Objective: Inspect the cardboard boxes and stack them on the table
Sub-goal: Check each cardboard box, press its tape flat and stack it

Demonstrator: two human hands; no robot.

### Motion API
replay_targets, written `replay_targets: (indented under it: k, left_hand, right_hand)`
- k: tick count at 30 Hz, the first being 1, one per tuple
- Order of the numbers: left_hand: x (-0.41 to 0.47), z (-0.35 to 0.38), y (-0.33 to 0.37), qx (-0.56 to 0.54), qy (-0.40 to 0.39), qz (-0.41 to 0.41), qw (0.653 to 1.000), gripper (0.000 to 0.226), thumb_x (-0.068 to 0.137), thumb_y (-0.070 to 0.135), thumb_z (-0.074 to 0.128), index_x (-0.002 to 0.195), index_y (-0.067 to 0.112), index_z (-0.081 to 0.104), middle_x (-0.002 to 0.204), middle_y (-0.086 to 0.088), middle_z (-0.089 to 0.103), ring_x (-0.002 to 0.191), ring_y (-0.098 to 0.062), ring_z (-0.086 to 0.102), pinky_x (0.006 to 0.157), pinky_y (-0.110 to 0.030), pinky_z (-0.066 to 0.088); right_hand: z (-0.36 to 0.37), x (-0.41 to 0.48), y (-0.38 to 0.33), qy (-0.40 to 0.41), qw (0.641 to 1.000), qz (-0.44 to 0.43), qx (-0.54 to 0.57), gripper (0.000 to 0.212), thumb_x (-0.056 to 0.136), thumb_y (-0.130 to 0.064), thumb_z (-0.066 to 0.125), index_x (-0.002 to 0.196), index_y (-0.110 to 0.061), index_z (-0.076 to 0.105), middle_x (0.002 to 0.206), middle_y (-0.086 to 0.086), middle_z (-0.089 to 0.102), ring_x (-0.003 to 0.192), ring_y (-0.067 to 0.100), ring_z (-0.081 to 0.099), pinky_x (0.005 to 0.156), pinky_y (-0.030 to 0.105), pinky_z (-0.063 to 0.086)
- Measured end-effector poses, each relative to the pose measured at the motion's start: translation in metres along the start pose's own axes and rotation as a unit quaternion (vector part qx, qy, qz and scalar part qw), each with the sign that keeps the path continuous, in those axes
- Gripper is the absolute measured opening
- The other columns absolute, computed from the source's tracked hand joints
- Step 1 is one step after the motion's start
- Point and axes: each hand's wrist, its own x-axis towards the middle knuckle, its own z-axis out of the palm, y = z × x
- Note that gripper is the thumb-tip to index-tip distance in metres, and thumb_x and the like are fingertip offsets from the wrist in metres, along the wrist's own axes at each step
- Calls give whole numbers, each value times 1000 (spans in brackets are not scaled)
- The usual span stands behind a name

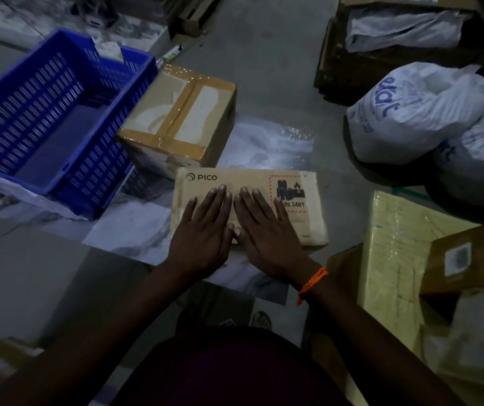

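PICO box (243, 178) at ctr frame, pressed by L hand (202, 232) & R hand (267, 232); fingers straight, nothing gripped. Taped box (179, 118) at 11 o'clock. Edges at 3 & 9 best gripped for level lift.

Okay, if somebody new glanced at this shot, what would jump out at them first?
Most likely the two hands, left hand and right hand, lying flat side by side on the PICO box at centre, near its red-bordered battery warning label. Next comes the big blue crate on the left, with a taped cardboard box beside it, and the white plastic bags at upper right.
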Motion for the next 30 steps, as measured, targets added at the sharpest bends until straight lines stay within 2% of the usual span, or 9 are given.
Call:
replay_targets:
  k: [6, 10, 13, 14, 16, 19, 22, 27, 30]
  left_hand:
    - [0, 1, -5, -4, -13, 4, 1000, 64, 109, 42, 18, 154, 2, 39, 164, -19, 29, 152, -35, 28, 117, -59, 32]
    - [7, -10, -14, -48, -11, -67, 997, 71, 102, 57, 29, 156, 12, 36, 168, -16, 20, 156, -37, 13, 122, -63, 17]
    - [18, -12, -41, -78, -15, -160, 984, 83, 95, 68, 39, 161, 21, 20, 171, -12, 6, 158, -33, -1, 125, -59, 8]
    - [22, -15, -47, -123, -18, -203, 971, 86, 93, 70, 45, 160, 22, 20, 170, -12, 11, 157, -33, 5, 125, -57, 13]
    - [30, -23, -54, -273, -11, -275, 922, 76, 90, 56, 67, 149, 20, 35, 157, -13, 38, 147, -33, 33, 116, -48, 35]
    - [37, -34, -46, -435, -7, -324, 840, 59, 86, 28, 80, 134, 22, 46, 126, -1, 60, 124, -25, 57, 97, -39, 51]
    - [28, -44, -39, -482, 28, -323, 814, 63, 88, 22, 79, 139, 24, 43, 123, 7, 57, 117, -15, 56, 88, -28, 50]
    - [-1, -48, -26, -496, 113, -358, 783, 48, 95, 55, 62, 134, 30, 48, 129, 7, 58, 114, -4, 57, 94, -36, 51]
    - [-17, -42, -23, -473, 130, -384, 782, 42, 91, 65, 54, 122, 36, 57, 129, 5, 60, 114, -10, 59, 97, -43, 54]
  right_hand:
    - [-6, -2, 3, -5, 999, -5, 45, 66, 107, -49, 28, 163, -14, 29, 172, 9, 20, 160, 25, 13, 126, 59, 16]
    - [-23, 5, 20, 50, 978, 158, 126, 81, 94, -56, 38, 161, -11, 32, 169, 18, 25, 158, 35, 17, 126, 58, 15]
    - [-35, 10, 54, 72, 941, 294, 152, 82, 97, -48, 60, 163, -12, 25, 169, 19, 23, 156, 37, 19, 124, 52, 18]
    - [-38, 12, 67, 70, 924, 322, 197, 82, 96, -42, 68, 161, -11, 29, 165, 21, 31, 153, 37, 28, 122, 46, 25]
    - [-42, 16, 83, 62, 866, 364, 337, 70, 88, -39, 79, 146, -14, 49, 143, 14, 59, 133, 32, 56, 107, 37, 46]
    - [-45, 18, 88, 71, 801, 380, 457, 60, 74, -55, 79, 124, -25, 63, 116, -3, 75, 105, 16, 73, 95, 46, 60]
    - [-53, 9, 83, 114, 782, 376, 484, 37, 83, -51, 76, 115, -36, 64, 113, -6, 75, 103, 14, 73, 91, 45, 61]
    - [-53, -21, 68, 232, 713, 416, 515, 26, 95, -51, 67, 109, -29, 61, 113, 3, 71, 104, 20, 70, 90, 43, 59]
    - [-49, -36, 59, 236, 689, 444, 522, 21, 96, -50, 68, 106, -32, 63, 111, 4, 73, 104, 22, 70, 88, 40, 58]
